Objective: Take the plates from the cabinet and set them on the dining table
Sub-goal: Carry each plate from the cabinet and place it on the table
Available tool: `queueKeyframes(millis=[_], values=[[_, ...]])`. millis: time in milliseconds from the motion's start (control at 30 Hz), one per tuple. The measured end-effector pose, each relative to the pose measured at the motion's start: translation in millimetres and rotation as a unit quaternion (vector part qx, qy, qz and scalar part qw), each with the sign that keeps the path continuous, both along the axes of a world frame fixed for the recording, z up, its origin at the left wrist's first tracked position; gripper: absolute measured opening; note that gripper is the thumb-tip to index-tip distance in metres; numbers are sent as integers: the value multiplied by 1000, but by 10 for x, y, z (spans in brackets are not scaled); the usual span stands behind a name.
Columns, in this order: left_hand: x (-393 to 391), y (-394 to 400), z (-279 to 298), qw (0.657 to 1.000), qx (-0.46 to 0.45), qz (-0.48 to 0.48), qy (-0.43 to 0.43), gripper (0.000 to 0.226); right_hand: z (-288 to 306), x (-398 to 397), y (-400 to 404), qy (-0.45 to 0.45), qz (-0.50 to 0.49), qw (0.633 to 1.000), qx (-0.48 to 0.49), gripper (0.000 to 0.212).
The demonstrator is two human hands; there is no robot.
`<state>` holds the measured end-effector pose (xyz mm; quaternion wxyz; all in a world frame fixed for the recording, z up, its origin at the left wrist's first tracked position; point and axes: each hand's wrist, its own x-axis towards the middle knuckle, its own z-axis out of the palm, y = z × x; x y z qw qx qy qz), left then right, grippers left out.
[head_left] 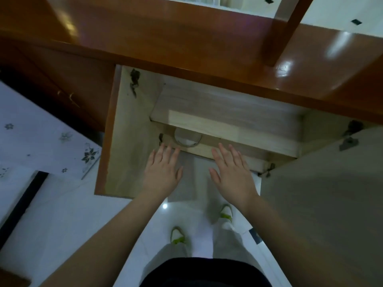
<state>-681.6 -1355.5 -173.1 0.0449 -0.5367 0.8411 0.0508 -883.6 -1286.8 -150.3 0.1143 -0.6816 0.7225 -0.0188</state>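
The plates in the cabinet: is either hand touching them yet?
Apart. The head view shows the plates under the shelf, with both the left hand and right hand open, short of them.

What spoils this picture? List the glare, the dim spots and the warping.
Head view: bright glare patches on the glossy wooden counter top; a small light reflection on the white floor; the cabinet interior is dim, so the plates under the shelf show only as a pale, soft round edge; wide-angle warping bows the counter edge; left hand and right hand are slightly soft.

Glossy white floor (68, 206), wooden countertop (186, 38)
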Motion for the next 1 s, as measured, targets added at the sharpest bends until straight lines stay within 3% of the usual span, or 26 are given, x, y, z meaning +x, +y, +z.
queueKeyframes(millis=[500,867,1000], values=[[-680,-591,-1189,994,43,79,62,65,-1288,-430,-819,-37,50,996,57,71],[-736,-1111,-2498,990,83,108,34,63,-2635,-361,-1279,-37,30,995,84,80],[-712,-1292,-3008,981,84,168,56,62,-3099,-407,-1465,-26,23,993,111,82]])
